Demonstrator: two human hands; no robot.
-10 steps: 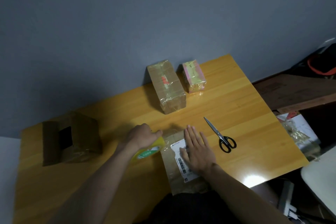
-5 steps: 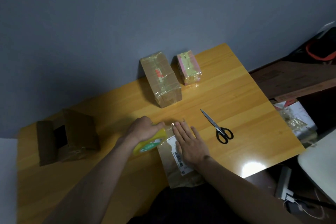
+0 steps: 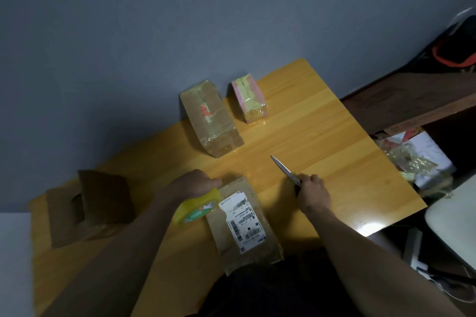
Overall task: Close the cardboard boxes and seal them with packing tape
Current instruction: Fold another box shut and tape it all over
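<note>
A flat brown cardboard box (image 3: 239, 247) with a white shipping label lies at the table's near edge. My left hand (image 3: 192, 184) grips a yellow tape roll (image 3: 197, 208) at the box's far left corner. My right hand (image 3: 313, 193) holds the handles of the scissors (image 3: 284, 170) to the right of the box, blades pointing away to the far left. Two taped boxes stand near the wall: a brown one (image 3: 211, 117) and a pink and yellow one (image 3: 248, 98).
A dark brown cardboard box (image 3: 90, 207) with a cut-out sits at the left of the wooden table (image 3: 322, 136). To the right, beyond the table edge, are a dark shelf, crumpled tape and packaging (image 3: 412, 159), and a white chair corner (image 3: 453, 221).
My right hand left the top of the labelled box and moved right to take hold of the scissors. My left hand stayed on the tape roll.
</note>
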